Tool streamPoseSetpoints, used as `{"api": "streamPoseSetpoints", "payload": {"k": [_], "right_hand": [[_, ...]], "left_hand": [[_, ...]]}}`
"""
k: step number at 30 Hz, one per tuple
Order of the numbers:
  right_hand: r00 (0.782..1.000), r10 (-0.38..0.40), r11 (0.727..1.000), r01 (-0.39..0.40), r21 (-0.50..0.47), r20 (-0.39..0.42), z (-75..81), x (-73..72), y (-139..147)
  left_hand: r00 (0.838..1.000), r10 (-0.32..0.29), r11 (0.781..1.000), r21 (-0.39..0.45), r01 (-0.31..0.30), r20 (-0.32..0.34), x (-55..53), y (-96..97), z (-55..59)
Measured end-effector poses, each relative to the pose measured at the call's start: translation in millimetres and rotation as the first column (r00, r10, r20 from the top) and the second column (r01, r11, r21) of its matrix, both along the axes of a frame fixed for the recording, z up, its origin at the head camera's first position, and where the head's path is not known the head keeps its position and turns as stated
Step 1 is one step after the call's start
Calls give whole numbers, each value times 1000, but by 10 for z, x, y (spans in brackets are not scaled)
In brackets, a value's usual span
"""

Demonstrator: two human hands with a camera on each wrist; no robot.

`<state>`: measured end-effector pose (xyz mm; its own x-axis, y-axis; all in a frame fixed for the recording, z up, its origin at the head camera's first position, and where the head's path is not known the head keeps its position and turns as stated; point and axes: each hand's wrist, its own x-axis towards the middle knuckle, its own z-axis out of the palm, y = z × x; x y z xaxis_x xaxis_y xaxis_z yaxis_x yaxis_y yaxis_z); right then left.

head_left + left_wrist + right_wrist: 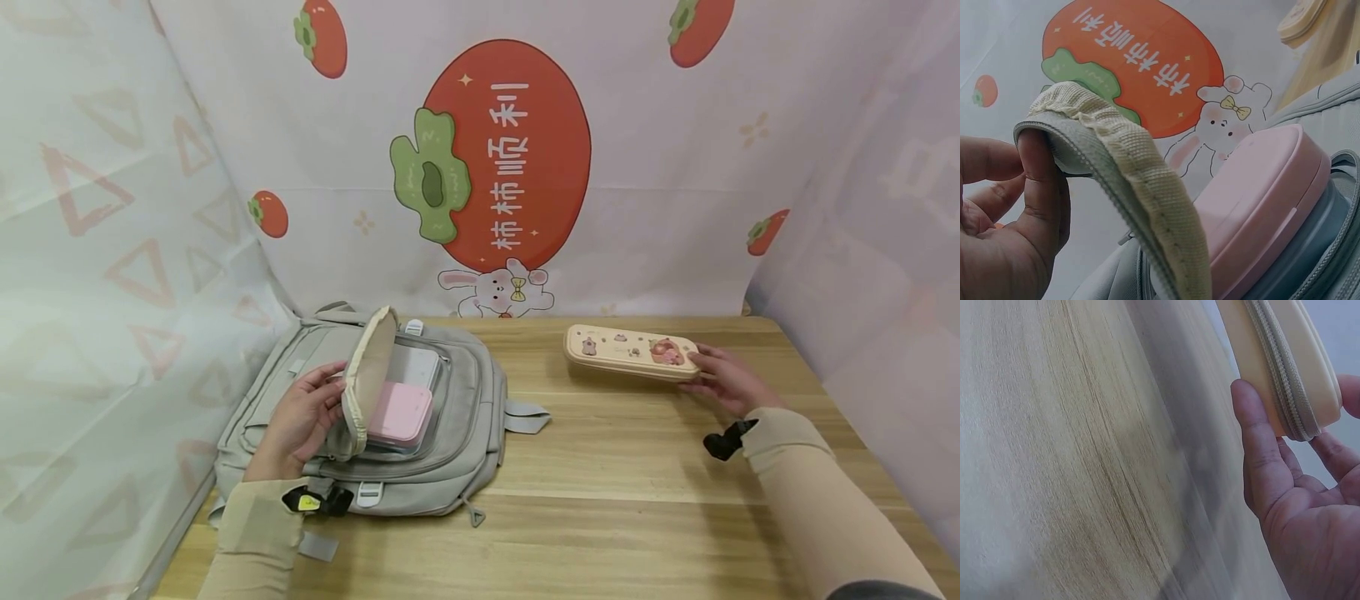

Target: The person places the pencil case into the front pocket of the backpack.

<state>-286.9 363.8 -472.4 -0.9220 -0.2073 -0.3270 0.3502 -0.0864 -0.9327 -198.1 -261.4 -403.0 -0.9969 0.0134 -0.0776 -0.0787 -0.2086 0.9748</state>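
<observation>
A grey backpack [461, 375] lies flat on the left of the table, its front pocket unzipped. My left hand [306, 412] pinches the edge of the pocket flap [371, 367] and holds it raised; the left wrist view shows fingers [1038, 181] hooked under its zipper edge. Inside the pocket lie a pink case [401, 411] and a whitish case [415, 367] beneath it. At the right, my right hand [723, 379] grips one end of a cream zippered pencil case [630, 352] printed with small cartoon animals. In the right wrist view its zipper [1282, 375] runs between thumb and fingers.
The wooden table [615, 500] extends in front of and right of the backpack. A grey strap [527, 417] sticks out at the bag's right side, and a zipper pull [476, 515] hangs at its front corner. Printed cloth walls [645, 167] enclose the back and sides.
</observation>
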Motion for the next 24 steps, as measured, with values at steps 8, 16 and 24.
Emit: {"api": "streamPoseSetpoints", "payload": {"k": [8, 16, 24], "right_hand": [[1000, 2, 999, -2, 37, -8, 33, -9, -80], [1000, 11, 1000, -11, 28, -21, 30, -28, -140], [1000, 12, 1000, -12, -4, -16, 46, -37, -207]], "left_hand": [[1000, -8, 1000, 1, 8, -10, 0, -12, -12], [1000, -1, 1000, 4, 1, 10, -10, -7, -1], [1000, 8, 1000, -17, -8, 24, -4, 17, 28]]}}
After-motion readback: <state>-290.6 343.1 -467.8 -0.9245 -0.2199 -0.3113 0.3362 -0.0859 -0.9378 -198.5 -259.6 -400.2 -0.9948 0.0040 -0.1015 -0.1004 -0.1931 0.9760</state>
